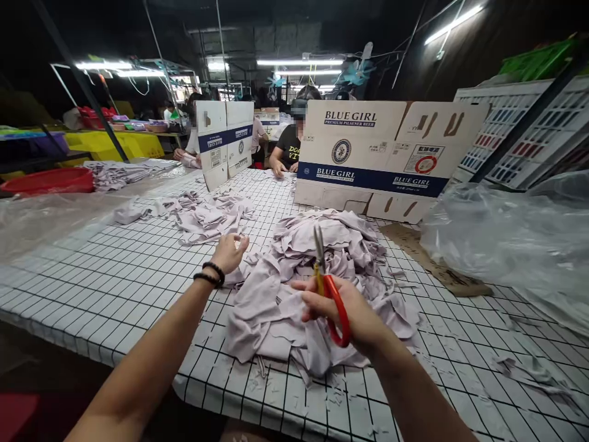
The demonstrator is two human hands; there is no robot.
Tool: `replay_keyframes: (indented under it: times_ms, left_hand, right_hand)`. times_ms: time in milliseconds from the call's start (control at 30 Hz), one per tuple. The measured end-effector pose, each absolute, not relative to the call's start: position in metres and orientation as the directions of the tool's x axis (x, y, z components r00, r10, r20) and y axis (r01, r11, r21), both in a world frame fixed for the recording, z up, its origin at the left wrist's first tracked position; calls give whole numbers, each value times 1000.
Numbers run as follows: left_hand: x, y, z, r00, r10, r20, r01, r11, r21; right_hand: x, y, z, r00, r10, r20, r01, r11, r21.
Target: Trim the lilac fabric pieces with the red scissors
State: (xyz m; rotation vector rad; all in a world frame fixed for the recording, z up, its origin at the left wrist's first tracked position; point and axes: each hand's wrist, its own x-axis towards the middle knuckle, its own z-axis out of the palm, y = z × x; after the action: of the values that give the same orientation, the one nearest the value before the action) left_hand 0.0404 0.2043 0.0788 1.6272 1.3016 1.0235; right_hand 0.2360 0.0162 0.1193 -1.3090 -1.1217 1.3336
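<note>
My right hand [343,310] is closed round scissors [338,310] with red handles, yellow near the pivot, blades pointing up. Below and behind the scissors lies a large heap of pale lilac-grey fabric pieces [262,301]. My left hand [229,253], with a dark beaded bracelet [212,274] at the wrist, reaches over the table at the heap's left edge. Its fingers are slightly bent and apart, with nothing visible in them. Just beyond that hand is a looser, smaller pile of the same fabric [207,218].
The table has a white cloth with black grid lines [151,294]. Cardboard panels [368,153] stand upright at the back, with co-workers behind. Clear plastic sheeting [501,227] and brown paper [437,270] lie right. Small scraps [338,399] litter the front. A red basin [48,181] sits far left.
</note>
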Motion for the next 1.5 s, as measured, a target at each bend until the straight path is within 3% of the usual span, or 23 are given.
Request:
replay_keyframes:
  times_ms: [100, 200, 333, 400, 500, 567, 667, 800, 933, 1000, 1100, 1233, 1367, 1500]
  left_hand:
    - [20, 169, 59, 151, 985, 79, 450, -140, 882]
    - [7, 116, 39, 244, 969, 39, 552, -172, 816]
    - [13, 48, 29, 195, 958, 209, 578, -285, 765]
    - [24, 26, 28, 250, 957, 144, 463, -249, 851]
    - [46, 14, 25, 410, 892, -192, 159, 137, 978]
    - [61, 14, 22, 444, 831, -335, -71, 405, 911]
    - [80, 15, 20, 404, 843, -356, -285, 486, 826]
    - [83, 10, 22, 331, 855, -400, -336, 502, 797]
    - [60, 3, 26, 316, 858, -405, -343, 501, 794]
    - [46, -1, 30, 310, 878, -364, -316, 457, 831]
    - [30, -7, 38, 337, 892, -301, -263, 396, 880]
    - [18, -8, 45, 374, 904, -206, -171, 286, 943]
    - [12, -4, 45, 304, 947, -99, -131, 144, 981]
    - [12, -5, 41, 116, 993, 32, -36, -28, 999]
  right_hand:
    - [257, 27, 90, 222, 963, -151, 231, -203, -952]
    - [255, 33, 63, 198, 968, -153, 371, -218, -903]
    - [231, 42, 40, 182, 981, -74, 561, -165, -811]
    - [224, 44, 38, 203, 979, -34, 627, -157, -763]
    - [226, 37, 47, 202, 979, 10, 675, -132, -726]
    - [227, 22, 53, 193, 980, 55, 686, -95, -722]
    - [217, -9, 49, 201, 962, 184, 689, -6, -725]
    - [198, -39, 26, 182, 948, 261, 605, 101, -790]
    - [204, -35, 28, 224, 974, -9, 261, -69, -963]
    - [211, -23, 38, 200, 979, -44, 149, -74, -986]
    - [207, -1, 46, -7, 1000, 11, 62, 12, -998]
    - [180, 18, 39, -257, 966, 24, -96, -1, -995]
    - [165, 26, 34, -112, 993, 33, -164, 15, -986]
    - [162, 27, 34, 3, 1000, 8, -153, 8, -988]
